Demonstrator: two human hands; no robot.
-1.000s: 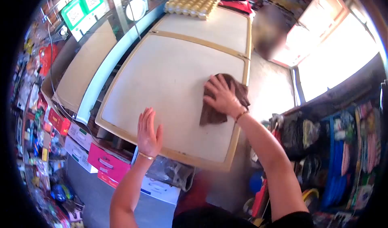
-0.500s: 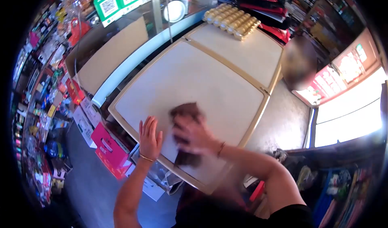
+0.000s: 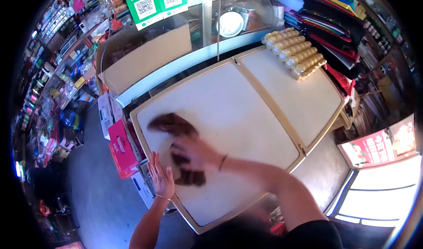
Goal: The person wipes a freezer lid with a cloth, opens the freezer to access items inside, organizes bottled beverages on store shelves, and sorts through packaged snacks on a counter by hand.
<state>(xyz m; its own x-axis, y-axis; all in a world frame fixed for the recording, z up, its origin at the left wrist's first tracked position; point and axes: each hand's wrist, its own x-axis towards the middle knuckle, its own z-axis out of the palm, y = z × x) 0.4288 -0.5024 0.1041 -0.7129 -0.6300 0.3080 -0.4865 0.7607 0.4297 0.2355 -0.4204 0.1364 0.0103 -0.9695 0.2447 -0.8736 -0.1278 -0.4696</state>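
Small goods (image 3: 57,88) crowd the left side of a shop, where a pale, tan-rimmed counter (image 3: 238,99) stands beside green QR-code signs (image 3: 145,8) and a cardboard box (image 3: 150,59); a brown cloth (image 3: 174,123) lies bunched on the counter near its left edge; a person's right hand (image 3: 198,154), blurred, lies across the middle of the cloth, and whether its fingers clamp the fabric or only press on it cannot be told; the left hand (image 3: 161,178) is raised at the counter's left edge, just beside the cloth, its fingers straight and close together with the thumb apart; whether it touches the rim is unclear; a yellowish egg tray (image 3: 295,50) sits at the counter's far right end, next to a stack of folded fabrics (image 3: 326,33); a pink box (image 3: 122,147) stands just off the left edge.
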